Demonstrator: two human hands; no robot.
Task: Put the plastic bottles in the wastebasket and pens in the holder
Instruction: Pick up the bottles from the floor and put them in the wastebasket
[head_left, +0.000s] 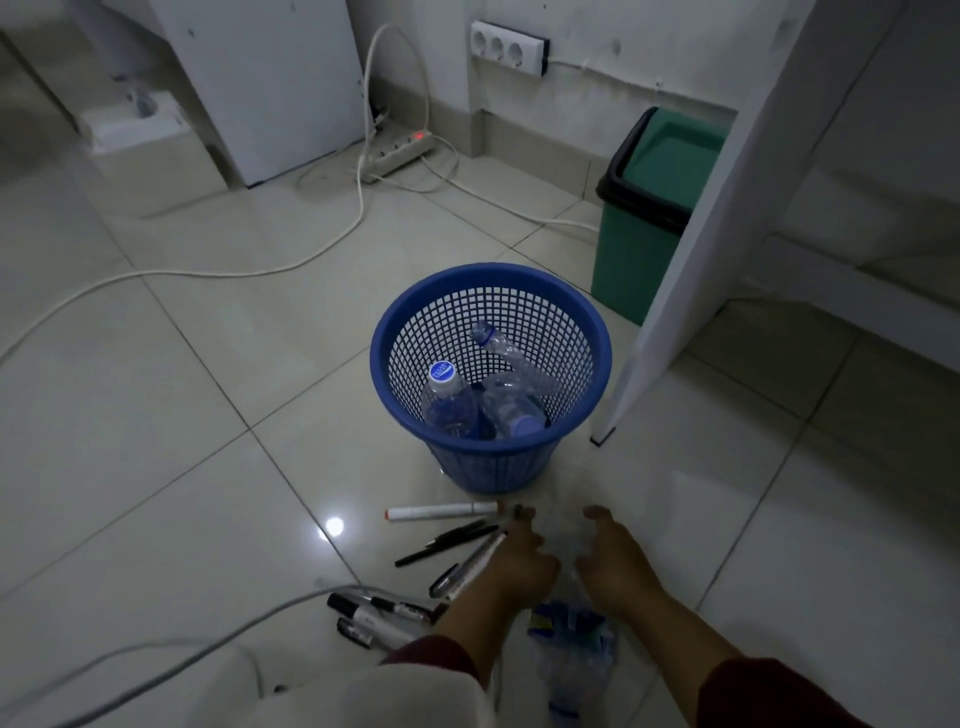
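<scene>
A blue mesh wastebasket (491, 457) stands on the tiled floor with three clear plastic bottles (449, 400) inside. Just in front of it my left hand (522, 564) and my right hand (615, 564) press from both sides on a crumpled clear plastic bottle with a blue label (569, 629). To the left of my left hand lie a white marker (441, 512), thin black pens (449, 543), a silver pen (470, 569) and black-capped markers (371, 621). No pen holder is in view.
A green bin with a black rim (641, 218) stands behind the basket at the right, beside a white table leg (670, 291). A power strip (400, 150) and white cables (208, 273) lie on the floor. A grey cable (218, 639) runs past the markers.
</scene>
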